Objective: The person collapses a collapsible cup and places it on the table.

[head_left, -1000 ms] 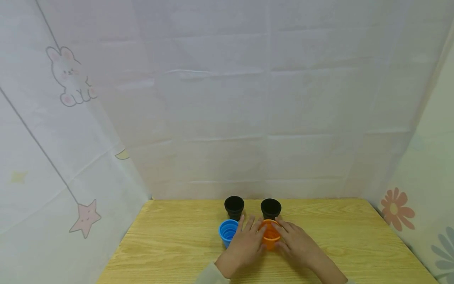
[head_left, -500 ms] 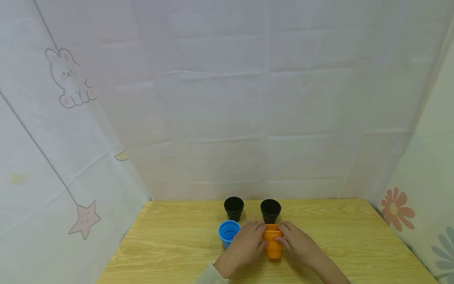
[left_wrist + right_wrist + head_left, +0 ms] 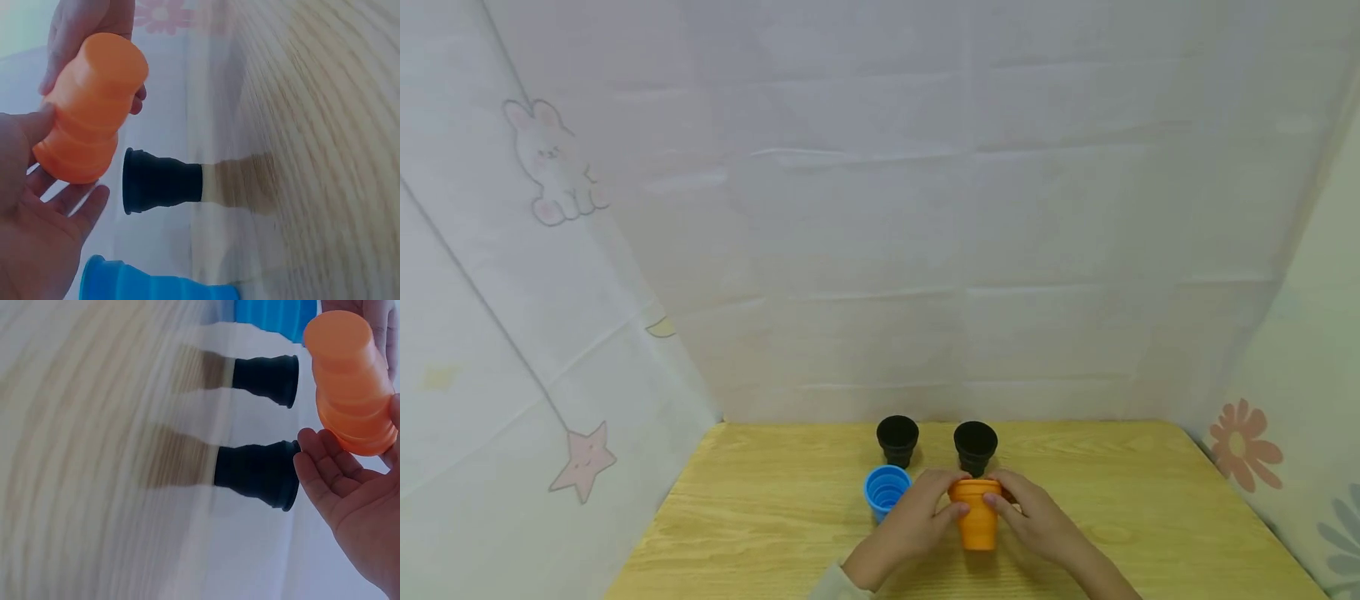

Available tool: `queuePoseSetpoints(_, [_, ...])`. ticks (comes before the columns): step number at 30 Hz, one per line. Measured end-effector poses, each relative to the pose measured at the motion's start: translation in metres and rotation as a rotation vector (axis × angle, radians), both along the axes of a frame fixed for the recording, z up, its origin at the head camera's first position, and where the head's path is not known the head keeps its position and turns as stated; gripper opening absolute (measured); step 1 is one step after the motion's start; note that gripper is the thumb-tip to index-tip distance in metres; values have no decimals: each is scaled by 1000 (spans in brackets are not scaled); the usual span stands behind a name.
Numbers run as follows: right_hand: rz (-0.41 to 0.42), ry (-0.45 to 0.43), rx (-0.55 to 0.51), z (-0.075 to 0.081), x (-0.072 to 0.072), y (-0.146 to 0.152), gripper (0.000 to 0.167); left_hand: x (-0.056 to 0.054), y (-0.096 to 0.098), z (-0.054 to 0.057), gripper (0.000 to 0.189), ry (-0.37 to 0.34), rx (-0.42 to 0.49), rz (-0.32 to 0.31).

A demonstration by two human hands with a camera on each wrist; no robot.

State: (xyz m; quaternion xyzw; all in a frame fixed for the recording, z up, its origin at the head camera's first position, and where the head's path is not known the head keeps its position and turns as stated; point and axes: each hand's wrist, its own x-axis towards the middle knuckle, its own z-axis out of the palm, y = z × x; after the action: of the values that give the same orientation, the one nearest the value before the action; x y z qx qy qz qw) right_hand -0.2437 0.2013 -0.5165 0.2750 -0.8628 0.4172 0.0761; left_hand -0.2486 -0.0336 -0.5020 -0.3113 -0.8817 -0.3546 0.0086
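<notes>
Both hands hold an orange collapsible cup (image 3: 978,521) by its rim. It is raised off the table and tilted, with its base towards me. On its left side my left hand (image 3: 921,515) has the thumb on the near wall and the fingers at the far side. My right hand (image 3: 1034,520) grips the opposite side in the same way. In the wrist views the ribbed wall and flat base of the orange cup (image 3: 94,106) show between the hands. A blue collapsible cup (image 3: 882,490) stands upright just left of my left hand, partly hidden by it.
Two black collapsible cups stand upright behind, the left black cup (image 3: 897,440) behind the blue one and the right black cup (image 3: 975,448) just beyond the orange one. The wooden table (image 3: 760,508) ends at a pale cloth wall (image 3: 865,275).
The hands have gone from reaching around the orange cup to gripping its rim. The cup has come up and towards me, its base tipping my way. The other cups have stayed put.
</notes>
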Motion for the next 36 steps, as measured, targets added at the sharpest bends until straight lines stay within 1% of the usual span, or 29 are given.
queuePoseSetpoints(2, [20,-17,-38,0,1,0,13,0,-1,-1,40,-25,74,-16])
queuePoseSetpoints(4, [27,-45,-68,0,1,0,14,-1,-1,-3,38,-34,138,-34])
queuePoseSetpoints(6, [30,-87,-88,1,3,0,14,-2,-1,-4,36,-50,191,-54])
queuePoseSetpoints(9, [46,-156,-110,2,6,2,15,-2,-1,-6,32,-76,259,-93])
queuePoseSetpoints(11, [64,-190,-115,4,9,4,16,-2,-1,-6,28,-109,300,-113])
queuePoseSetpoints(14, [90,-216,-117,5,12,6,21,-1,0,-7,25,-154,338,-129])
queuePoseSetpoints(17, [93,-219,-116,6,14,7,24,2,0,-6,26,-184,348,-126])
queuePoseSetpoints(23, [12,-132,-96,4,16,4,25,3,0,-4,26,-174,353,-116])
queuePoseSetpoints(25, [0,-120,-102,4,17,3,25,3,-1,-4,26,-176,351,-113])
queuePoseSetpoints(29, [7,-116,-116,5,18,2,26,4,-2,-3,26,-195,337,-94])
queuePoseSetpoints(34, [37,-104,-135,5,17,2,23,6,-2,-1,26,-197,326,-103])
queuePoseSetpoints(36, [47,-115,-142,5,17,3,21,6,-1,0,26,-198,318,-106])
